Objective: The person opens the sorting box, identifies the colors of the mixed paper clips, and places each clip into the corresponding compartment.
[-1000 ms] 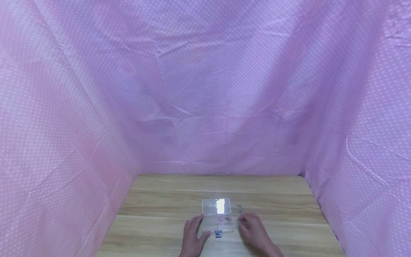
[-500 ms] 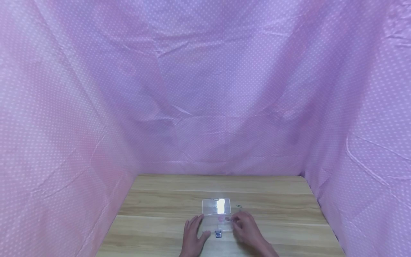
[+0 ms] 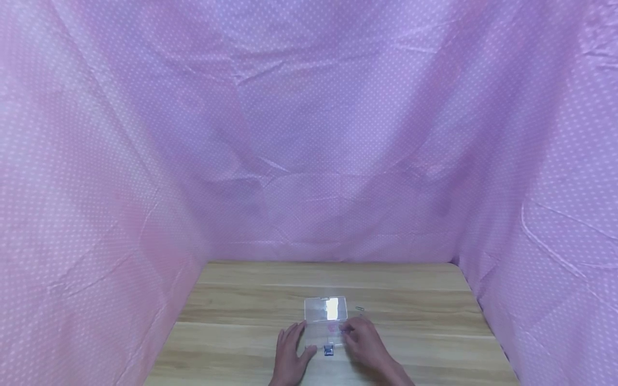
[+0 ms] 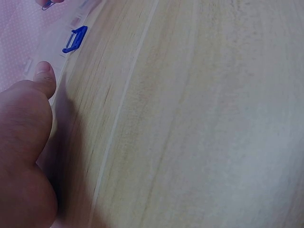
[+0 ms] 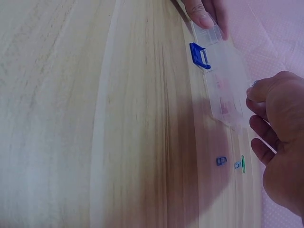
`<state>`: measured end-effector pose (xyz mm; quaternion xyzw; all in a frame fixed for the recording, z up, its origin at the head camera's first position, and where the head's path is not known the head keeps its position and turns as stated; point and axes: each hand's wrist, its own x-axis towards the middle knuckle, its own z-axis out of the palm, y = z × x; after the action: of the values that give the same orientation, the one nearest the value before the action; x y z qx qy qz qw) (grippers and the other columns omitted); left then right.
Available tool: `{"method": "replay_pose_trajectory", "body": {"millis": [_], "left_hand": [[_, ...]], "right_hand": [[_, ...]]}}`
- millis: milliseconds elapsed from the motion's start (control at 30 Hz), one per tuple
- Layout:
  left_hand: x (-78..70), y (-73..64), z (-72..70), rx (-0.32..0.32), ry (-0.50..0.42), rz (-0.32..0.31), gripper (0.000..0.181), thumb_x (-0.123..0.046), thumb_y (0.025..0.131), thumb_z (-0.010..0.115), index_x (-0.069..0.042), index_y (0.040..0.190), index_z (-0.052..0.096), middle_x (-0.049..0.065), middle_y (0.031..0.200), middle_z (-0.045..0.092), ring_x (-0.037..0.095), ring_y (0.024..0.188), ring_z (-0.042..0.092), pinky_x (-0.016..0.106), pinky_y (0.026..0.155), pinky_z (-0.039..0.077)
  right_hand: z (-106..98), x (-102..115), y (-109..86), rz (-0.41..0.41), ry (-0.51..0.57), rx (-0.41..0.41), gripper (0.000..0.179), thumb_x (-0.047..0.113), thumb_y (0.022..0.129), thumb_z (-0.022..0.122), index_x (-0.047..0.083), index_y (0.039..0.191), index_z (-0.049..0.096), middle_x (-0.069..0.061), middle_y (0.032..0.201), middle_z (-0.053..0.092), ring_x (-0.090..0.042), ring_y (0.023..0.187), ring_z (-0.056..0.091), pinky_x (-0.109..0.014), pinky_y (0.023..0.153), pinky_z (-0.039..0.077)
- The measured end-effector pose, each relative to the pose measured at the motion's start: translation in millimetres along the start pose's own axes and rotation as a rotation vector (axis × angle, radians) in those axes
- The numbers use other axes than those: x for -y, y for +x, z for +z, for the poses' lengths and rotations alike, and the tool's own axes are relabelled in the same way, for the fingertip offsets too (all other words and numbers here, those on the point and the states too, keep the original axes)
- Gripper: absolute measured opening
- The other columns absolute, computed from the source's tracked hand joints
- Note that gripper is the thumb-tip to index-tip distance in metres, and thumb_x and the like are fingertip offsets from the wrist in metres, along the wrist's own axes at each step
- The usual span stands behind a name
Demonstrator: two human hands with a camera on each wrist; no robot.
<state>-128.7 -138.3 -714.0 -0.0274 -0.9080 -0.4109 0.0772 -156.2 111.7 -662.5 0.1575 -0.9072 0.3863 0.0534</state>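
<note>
A clear plastic storage box (image 3: 316,335) sits on the table with its lid (image 3: 316,309) thrown back and a blue latch (image 3: 329,350) at its front. My left hand (image 3: 289,354) holds the box's left end, thumb on the front edge and fingers along the side. Over the right compartment, my right hand (image 3: 367,343) pinches a small blue paper clip (image 4: 47,4) between thumb and index finger. Pinkish clips (image 3: 333,327) lie inside the box. To its right on the table are a green paper clip (image 5: 243,164) and two small blue clips, one nearer (image 5: 221,161).
The wood-grain table (image 3: 232,300) runs back to a pink dotted cloth (image 3: 309,214), which hangs behind it and on both sides. Light glares off the open lid.
My right hand has moved left from the table beside the box to above its right compartment, carrying the paper clip. The left hand has stayed at the box's left end.
</note>
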Motion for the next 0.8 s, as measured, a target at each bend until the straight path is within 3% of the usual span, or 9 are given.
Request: {"method": "replay_pose_trajectory", "body": {"millis": [200, 267, 333, 433, 800], "left_hand": [[0.2, 2.8, -0.8, 0.032, 0.006, -0.014, 0.068, -0.040, 0.086, 0.080, -0.019, 0.146, 0.056, 0.009, 0.148, 0.061, 0.035, 0.145, 0.048, 0.054, 0.129, 0.008], [0.6, 3.4, -0.7, 0.035, 0.008, -0.016, 0.068, -0.040, 0.086, 0.081, -0.019, 0.146, 0.056, 0.009, 0.148, 0.061, 0.035, 0.145, 0.048, 0.053, 0.129, 0.007], [1.6, 3.7, -0.2, 0.032, 0.015, -0.009, 0.068, -0.040, 0.086, 0.081, -0.019, 0.146, 0.056, 0.009, 0.148, 0.062, 0.035, 0.145, 0.049, 0.052, 0.129, 0.008], [2.4, 3.6, 0.7, 0.015, 0.026, 0.012, 0.068, -0.039, 0.086, 0.081, -0.018, 0.146, 0.057, 0.008, 0.147, 0.062, 0.035, 0.144, 0.050, 0.049, 0.128, 0.009], [2.0, 1.5, -0.1, 0.023, 0.003, -0.008, 0.069, -0.040, 0.086, 0.081, -0.022, 0.148, 0.055, 0.008, 0.150, 0.060, 0.036, 0.146, 0.047, 0.059, 0.130, 0.012]], "right_hand": [[2.8, -1.1, 1.2, 0.019, -0.012, 0.028, 0.012, 0.013, 0.091, 0.075, 0.017, 0.102, 0.075, 0.012, 0.095, 0.072, -0.005, 0.095, 0.064, -0.050, 0.107, 0.056], [3.0, -0.9, 1.8, 0.028, -0.012, 0.033, 0.012, 0.014, 0.091, 0.075, 0.017, 0.103, 0.075, 0.012, 0.096, 0.072, -0.005, 0.096, 0.064, -0.049, 0.108, 0.056], [3.6, -0.7, 2.0, 0.040, -0.015, 0.037, 0.013, 0.014, 0.091, 0.075, 0.017, 0.104, 0.075, 0.013, 0.097, 0.071, -0.005, 0.096, 0.062, -0.041, 0.097, 0.060], [4.5, -0.7, 2.1, 0.053, -0.021, 0.044, 0.013, 0.015, 0.092, 0.074, 0.018, 0.105, 0.075, 0.013, 0.099, 0.071, -0.007, 0.099, 0.062, -0.034, 0.092, 0.061], [5.2, 0.9, 2.3, 0.045, -0.036, 0.029, 0.013, 0.016, 0.092, 0.074, 0.018, 0.105, 0.074, 0.009, 0.105, 0.073, -0.015, 0.107, 0.066, -0.047, 0.103, 0.059]]}}
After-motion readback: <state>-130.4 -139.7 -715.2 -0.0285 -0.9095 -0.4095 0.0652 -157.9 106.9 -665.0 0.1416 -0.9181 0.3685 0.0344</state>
